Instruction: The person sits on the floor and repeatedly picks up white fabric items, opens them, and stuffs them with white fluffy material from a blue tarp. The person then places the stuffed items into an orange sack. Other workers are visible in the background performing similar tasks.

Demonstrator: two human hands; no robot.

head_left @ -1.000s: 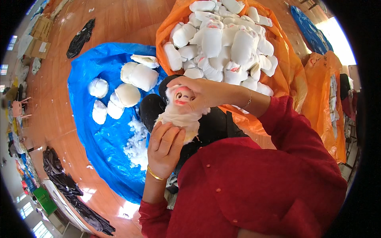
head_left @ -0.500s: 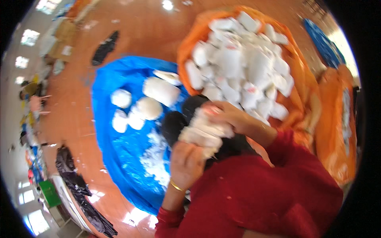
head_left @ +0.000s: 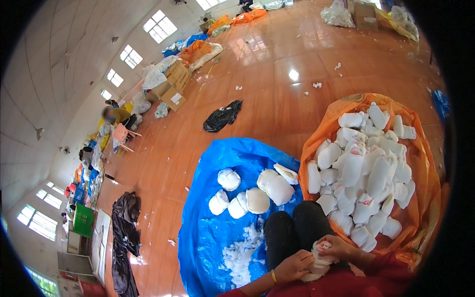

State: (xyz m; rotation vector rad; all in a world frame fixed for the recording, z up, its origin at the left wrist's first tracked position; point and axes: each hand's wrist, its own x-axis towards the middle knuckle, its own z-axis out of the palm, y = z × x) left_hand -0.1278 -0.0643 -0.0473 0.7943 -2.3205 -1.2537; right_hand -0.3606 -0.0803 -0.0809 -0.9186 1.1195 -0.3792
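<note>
Over my dark-trousered lap (head_left: 292, 230), both hands grip a white stuffed plush piece (head_left: 320, 261) with a small red mark near its top. My left hand (head_left: 294, 266) pinches its left side, and the fingers of my right hand (head_left: 337, 248) close on its upper right. A blue plastic sack (head_left: 198, 242) lies spread at the left of my knees, bearing several rounded white stuffed pieces (head_left: 258, 200) and loose white stuffing (head_left: 240, 260). To the right, an orange sack (head_left: 311, 146) with turned-out edges is heaped with white stuffed plush pieces (head_left: 383, 173), some with red marks.
Ahead on the reddish floor lies a black plastic bag (head_left: 222, 116); a dark crumpled sheet (head_left: 125, 237) is at the left. Cardboard boxes (head_left: 174, 89) and bags line the left wall. Near a pink chair (head_left: 121, 136) sits another person (head_left: 116, 115).
The view has swung up and left, showing more of the room, and my hands now appear lower in it. Both still hold the white plush piece.
</note>
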